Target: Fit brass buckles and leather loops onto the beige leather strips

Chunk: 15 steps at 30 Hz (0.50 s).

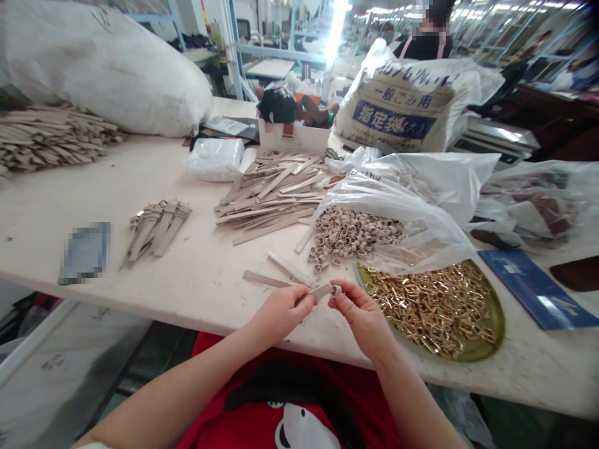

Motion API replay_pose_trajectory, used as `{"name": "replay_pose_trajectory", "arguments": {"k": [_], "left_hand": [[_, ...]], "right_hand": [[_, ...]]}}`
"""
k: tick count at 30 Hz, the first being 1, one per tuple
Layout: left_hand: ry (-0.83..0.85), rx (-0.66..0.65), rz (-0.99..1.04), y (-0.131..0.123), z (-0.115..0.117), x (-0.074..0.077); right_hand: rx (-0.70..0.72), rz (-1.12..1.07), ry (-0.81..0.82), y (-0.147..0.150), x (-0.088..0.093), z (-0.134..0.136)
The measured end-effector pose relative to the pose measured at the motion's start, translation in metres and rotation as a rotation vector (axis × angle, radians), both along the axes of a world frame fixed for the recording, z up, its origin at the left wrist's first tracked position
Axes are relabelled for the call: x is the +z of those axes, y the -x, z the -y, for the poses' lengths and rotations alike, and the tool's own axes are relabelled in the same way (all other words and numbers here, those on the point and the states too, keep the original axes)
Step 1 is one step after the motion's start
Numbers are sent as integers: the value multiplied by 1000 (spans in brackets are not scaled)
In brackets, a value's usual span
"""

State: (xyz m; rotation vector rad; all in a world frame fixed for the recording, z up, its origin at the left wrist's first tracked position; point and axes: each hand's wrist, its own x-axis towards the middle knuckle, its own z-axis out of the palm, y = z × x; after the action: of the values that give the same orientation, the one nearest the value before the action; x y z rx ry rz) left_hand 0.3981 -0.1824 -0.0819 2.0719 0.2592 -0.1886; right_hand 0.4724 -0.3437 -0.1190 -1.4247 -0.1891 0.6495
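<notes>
Between my hands, over the table's front edge, is a beige strap [321, 291]. My left hand [291, 307] pinches it along its length. At the strap's right end my right hand [356, 309] grips a small beige loop [336, 290] between thumb and fingers; whether the strap passes through the loop is too small to tell. Two loose beige strips [266, 279] lie just beyond my left hand. A heap of the same small loops [353, 231] spills from a clear plastic bag behind my hands. To the right, a round tray [500, 312] holds many gold buckles [435, 305].
A pile of beige strips [276, 190] lies mid-table, with a bundle of buckled straps [161, 226] to its left. Large white sacks [116, 68] and a printed bag [402, 106] stand behind. A blue booklet [538, 290] lies right of the tray. Another person [428, 37] is farther back.
</notes>
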Motion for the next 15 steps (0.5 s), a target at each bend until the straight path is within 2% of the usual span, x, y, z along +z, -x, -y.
{"name": "replay_pose_trajectory", "arguments": {"k": [5, 10, 15], "left_hand": [[-200, -140, 35, 5, 3, -4], [-265, -288, -3, 6, -2, -5], [-356, -285, -44, 5, -2, -3]], "right_hand": [[76, 35, 52, 5, -1, 2], [222, 159, 132, 9, -1, 8], [247, 143, 131, 15, 0, 10]]}}
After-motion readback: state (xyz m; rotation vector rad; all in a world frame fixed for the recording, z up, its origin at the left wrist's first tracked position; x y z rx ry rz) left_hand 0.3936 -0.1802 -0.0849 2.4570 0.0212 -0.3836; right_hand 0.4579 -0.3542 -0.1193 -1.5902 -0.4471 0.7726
